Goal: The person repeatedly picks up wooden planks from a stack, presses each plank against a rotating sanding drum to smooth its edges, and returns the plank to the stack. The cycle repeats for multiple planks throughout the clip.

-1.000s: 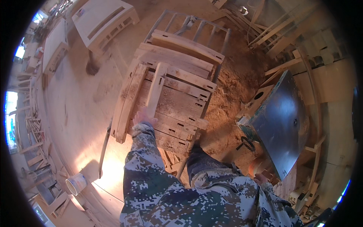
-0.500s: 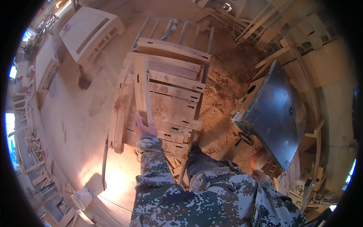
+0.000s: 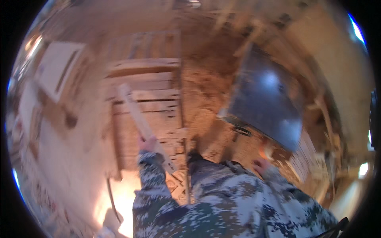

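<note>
A long pale board [image 3: 137, 113] is found slanted across a layer of slotted boards [image 3: 152, 118], its far end to the left and its near end to the right. It is gripped by the left hand [image 3: 147, 143], the fingers being clamped on it at its left edge; finer detail is lost to blur. The slotted boards are carried by the surface, a metal frame [image 3: 145, 45] whose bars are exposed at the far end. The right hand [image 3: 260, 165] is noted well apart, near a wood stack [image 3: 303, 156]; whether its fingers are apart or together cannot be told. To the right, a tilted dark metal plate [image 3: 264, 99] is observed, and sawdust [image 3: 202, 95] is spread between it and the frame. At far left, white furniture [image 3: 59, 67] is stood on the floor [image 3: 63, 158], which is brightly lit at near left.
</note>
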A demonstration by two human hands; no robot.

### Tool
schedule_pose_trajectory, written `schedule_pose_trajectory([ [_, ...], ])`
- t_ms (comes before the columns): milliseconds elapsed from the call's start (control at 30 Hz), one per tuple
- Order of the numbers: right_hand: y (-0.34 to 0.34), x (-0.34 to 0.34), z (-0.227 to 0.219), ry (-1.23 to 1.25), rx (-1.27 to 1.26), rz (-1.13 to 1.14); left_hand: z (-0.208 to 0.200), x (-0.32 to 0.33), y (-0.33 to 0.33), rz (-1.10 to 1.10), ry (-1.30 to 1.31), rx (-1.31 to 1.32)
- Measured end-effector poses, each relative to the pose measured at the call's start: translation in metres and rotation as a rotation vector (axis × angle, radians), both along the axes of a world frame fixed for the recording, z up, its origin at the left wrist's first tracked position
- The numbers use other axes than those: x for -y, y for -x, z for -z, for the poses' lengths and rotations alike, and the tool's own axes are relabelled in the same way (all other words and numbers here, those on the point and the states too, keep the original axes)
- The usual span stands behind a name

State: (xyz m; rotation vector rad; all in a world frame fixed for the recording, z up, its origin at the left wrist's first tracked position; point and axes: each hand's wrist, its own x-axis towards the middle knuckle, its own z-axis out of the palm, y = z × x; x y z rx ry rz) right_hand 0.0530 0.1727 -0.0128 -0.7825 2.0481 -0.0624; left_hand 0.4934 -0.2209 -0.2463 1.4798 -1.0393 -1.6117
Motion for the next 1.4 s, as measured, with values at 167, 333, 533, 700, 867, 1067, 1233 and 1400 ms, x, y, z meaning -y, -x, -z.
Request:
schedule_pose_trajectory([
  [167, -0.049, 0.121, -0.01, 0.53, 0.201, -0.133, -0.135, -0.062, 0.152, 0.054, -0.08, -0.722],
  [333, -0.043, 0.125, -0.007, 0.677, 0.728, 0.157, -0.199, -0.11, 0.259, 0.51, -0.132, -1.042],
  [533, -0.021, 0.057, 0.022, 0.472, -0.223, 0.397, -0.152, -0.14, 0.331, 0.523, -0.357, -0.601],
  [700, 0.022, 0.012, 0.035, 0.073, -0.356, 0.365, -0.08, -0.182, 0.266, 0.623, -0.519, -0.347],
  [867, 0.038, -0.012, 0.048, 0.443, -0.513, 0.38, -0.022, -0.196, 0.153, 0.555, -0.43, 0.041],
  [1067, 0.098, -0.007, 0.052, 0.247, -0.629, 0.217, -0.001, -0.203, 0.077, 0.425, -0.327, 0.16],
  [1233, 0.116, 0.015, 0.044, 0.041, -0.559, 0.102, -0.005, -0.212, 0.073, 0.443, -0.245, 0.151],
  [1400, 0.105, 0.026, 0.045, 0.071, -0.46, 0.097, -0.011, -0.221, 0.051, 0.443, -0.26, 0.239],
])
